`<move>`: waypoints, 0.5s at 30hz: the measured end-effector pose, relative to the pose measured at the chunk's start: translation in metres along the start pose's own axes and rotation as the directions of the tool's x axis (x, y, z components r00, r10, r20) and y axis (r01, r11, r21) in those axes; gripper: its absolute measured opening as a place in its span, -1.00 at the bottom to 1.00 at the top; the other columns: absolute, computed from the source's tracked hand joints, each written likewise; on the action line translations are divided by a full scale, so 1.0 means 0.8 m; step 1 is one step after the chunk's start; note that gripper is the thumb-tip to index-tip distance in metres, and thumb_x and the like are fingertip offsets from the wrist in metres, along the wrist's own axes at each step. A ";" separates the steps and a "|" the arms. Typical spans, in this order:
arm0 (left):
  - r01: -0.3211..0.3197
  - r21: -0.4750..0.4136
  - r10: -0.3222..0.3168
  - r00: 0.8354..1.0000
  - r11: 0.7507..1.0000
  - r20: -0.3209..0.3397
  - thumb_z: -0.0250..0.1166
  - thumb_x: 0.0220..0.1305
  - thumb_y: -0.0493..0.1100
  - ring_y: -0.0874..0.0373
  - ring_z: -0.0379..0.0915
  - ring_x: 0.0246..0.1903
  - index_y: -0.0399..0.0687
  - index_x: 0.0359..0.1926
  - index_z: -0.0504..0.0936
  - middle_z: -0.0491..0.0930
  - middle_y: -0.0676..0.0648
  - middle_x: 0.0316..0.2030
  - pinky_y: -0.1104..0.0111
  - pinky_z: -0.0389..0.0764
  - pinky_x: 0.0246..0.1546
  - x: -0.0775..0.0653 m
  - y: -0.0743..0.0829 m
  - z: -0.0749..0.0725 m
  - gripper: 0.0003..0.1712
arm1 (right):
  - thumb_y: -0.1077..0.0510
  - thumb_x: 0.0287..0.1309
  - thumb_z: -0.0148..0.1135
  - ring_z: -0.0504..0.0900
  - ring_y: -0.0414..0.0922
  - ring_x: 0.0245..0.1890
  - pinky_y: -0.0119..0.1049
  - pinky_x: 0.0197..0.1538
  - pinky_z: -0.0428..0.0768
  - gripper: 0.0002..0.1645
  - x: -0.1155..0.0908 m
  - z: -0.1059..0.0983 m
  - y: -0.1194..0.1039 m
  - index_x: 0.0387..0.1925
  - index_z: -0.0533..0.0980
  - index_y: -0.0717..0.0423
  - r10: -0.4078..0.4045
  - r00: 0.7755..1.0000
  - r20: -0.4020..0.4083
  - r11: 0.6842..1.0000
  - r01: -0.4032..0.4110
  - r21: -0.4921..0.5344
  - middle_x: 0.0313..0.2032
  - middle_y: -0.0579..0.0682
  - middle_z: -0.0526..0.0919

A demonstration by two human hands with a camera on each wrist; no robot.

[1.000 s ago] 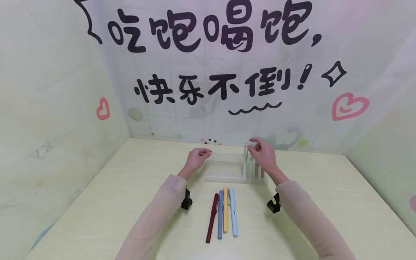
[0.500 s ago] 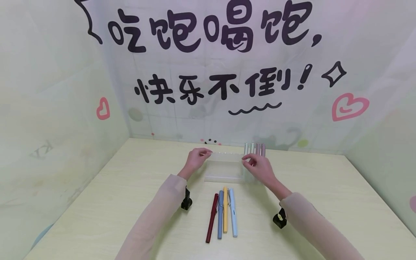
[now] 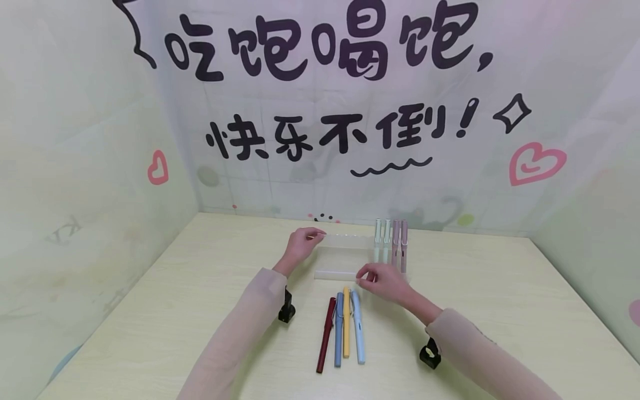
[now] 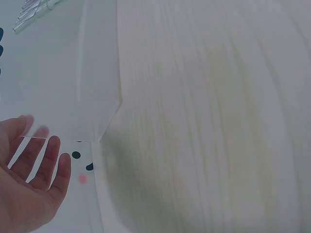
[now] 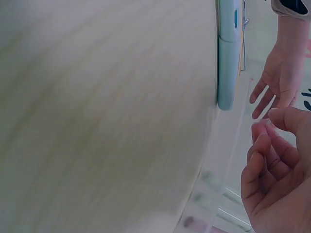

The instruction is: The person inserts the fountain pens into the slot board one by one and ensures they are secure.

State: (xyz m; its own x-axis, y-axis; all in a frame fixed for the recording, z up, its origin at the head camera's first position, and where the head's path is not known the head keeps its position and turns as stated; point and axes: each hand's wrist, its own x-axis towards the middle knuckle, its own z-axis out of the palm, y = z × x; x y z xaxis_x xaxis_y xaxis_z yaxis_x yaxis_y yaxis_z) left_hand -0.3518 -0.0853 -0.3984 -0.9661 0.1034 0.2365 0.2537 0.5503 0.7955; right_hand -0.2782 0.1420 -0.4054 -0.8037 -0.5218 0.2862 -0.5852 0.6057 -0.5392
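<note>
A translucent pen stand [image 3: 345,255] is upright on the table. My left hand [image 3: 300,244] pinches its upper left edge, and the left wrist view shows fingers through the clear panel [image 4: 58,87]. My right hand [image 3: 385,282], with loosely curled fingers and nothing held, is over the stand's front lip, close to the cap end of a light blue pen [image 3: 358,328]. Beside that pen lie a yellow pen [image 3: 346,322], a grey-blue pen [image 3: 339,330] and a dark red pen [image 3: 326,336]. Two pale green pens [image 3: 387,239] and two mauve pens [image 3: 396,244] stand at the stand's right end.
The pale wood table [image 3: 210,311] meets a printed backdrop [image 3: 310,189] just behind the stand. Fabric side walls rise at left [image 3: 90,183] and right [image 3: 595,233]. A black wrist camera [image 3: 430,353] hangs below the right sleeve.
My right hand has come away from the standing pens, down and to the left, toward the loose pens. My left hand keeps its place on the stand.
</note>
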 end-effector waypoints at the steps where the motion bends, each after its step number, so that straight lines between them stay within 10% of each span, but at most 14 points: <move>1: 0.001 0.001 -0.001 1.000 1.000 0.001 0.13 0.22 -0.16 0.06 0.47 -0.22 -0.15 -0.19 0.62 0.56 -0.11 -0.19 0.30 0.50 -0.28 0.000 0.000 0.000 -0.78 | 0.19 0.00 0.21 0.37 -0.32 -0.64 -0.44 -0.60 0.40 -0.91 -0.001 0.002 -0.001 -0.39 0.56 0.12 -0.006 1.000 0.022 1.000 0.006 -0.005 -0.63 -0.23 0.46; 15: -0.003 -0.003 0.003 1.000 1.000 0.003 0.14 0.21 -0.16 0.06 0.47 -0.24 -0.16 -0.19 0.62 0.57 -0.11 -0.20 0.31 0.50 -0.29 0.000 -0.001 -0.001 -0.77 | 0.01 -0.06 0.29 0.39 -0.28 -0.67 -0.42 -0.59 0.39 -0.73 -0.005 0.020 -0.009 -0.36 0.50 0.09 0.128 0.972 0.198 0.992 -0.126 -0.020 -0.67 -0.22 0.45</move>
State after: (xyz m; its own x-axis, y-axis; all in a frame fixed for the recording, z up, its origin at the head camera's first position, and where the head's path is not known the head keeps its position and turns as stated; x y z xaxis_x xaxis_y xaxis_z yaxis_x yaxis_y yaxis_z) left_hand -0.3521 -0.0864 -0.3990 -0.9654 0.1079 0.2373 0.2569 0.5474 0.7965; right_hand -0.2686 0.1304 -0.4151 -0.8344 -0.5487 0.0526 -0.4811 0.6784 -0.5552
